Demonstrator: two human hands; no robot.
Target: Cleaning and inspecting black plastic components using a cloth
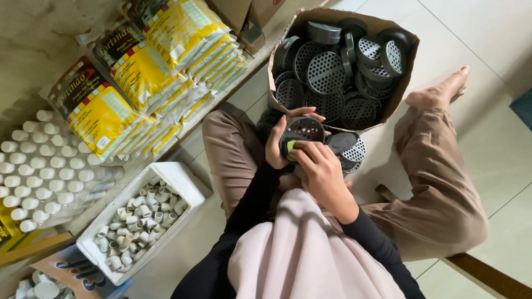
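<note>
Seated on tiled floor, legs folded. Left hand gripping a round black perforated cap by its rim, held over the lap just in front of the cardboard box. Right hand pinched on a small green piece, pressing it at the cap's lower edge. Box heaped with like caps; a few more beside the knee. White tray of short white tubes at left, untouched. Judged early: most caps apparently not yet handled; finished count indeterminable.
</note>
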